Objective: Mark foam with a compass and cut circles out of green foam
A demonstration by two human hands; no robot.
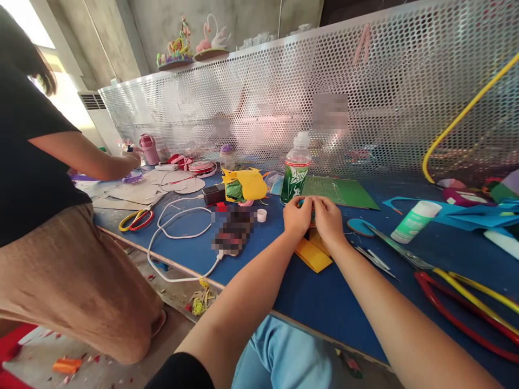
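Observation:
My left hand (297,216) and my right hand (327,219) meet above the blue table, fingers closed round a small item that is mostly hidden, with bits of blue and orange showing between them. A folded yellow piece (314,255) lies just below my hands. Right behind them stands a green-labelled bottle (295,170). A green sheet (344,192) lies flat beyond my right hand. To the right of that hand are a blue oval piece (360,227) and thin metal tools (375,258).
Large scissors (430,267) and a glue stick (416,221) lie right. At left are a phone (234,232), a looping white cable (152,251), smaller scissors (137,220) and a yellow-green craft piece (245,185). A person (44,162) stands far left. A perforated metal screen (259,108) runs behind.

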